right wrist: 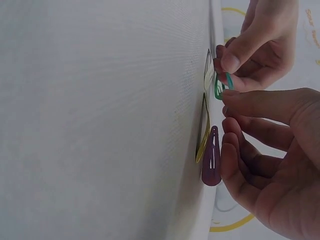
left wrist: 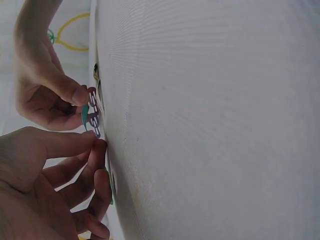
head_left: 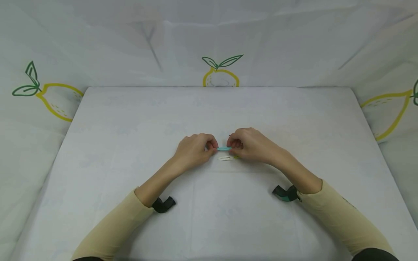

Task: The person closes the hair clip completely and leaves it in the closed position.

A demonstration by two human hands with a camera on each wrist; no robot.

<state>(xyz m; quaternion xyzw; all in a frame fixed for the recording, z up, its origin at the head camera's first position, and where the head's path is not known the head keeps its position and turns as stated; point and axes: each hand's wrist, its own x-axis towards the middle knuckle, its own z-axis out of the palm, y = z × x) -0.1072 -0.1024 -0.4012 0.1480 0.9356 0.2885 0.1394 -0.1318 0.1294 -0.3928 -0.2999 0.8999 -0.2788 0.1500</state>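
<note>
A light teal hair clip (head_left: pixel 224 148) spans the gap between the two hands near the middle of the table. The left hand (head_left: pixel 196 150) pinches its left end between thumb and fingertips. At the other end, the right hand (head_left: pixel 253 146) pinches it with thumb and index finger. A whitish hair clip (head_left: pixel 224 158) lies just in front of the teal one. Partly under the right hand is a yellow-green hair clip (head_left: pixel 236 157). The right wrist view shows a purple snap hair clip (right wrist: pixel 212 162) by the right hand's lower fingers.
The hands work over a white-covered table (head_left: pixel 209 210). A white cloth wall (head_left: pixel 114 47) with lemon drawings rises behind it and at both sides. Dark curved pieces (head_left: pixel 164 205) stick out at both wrists.
</note>
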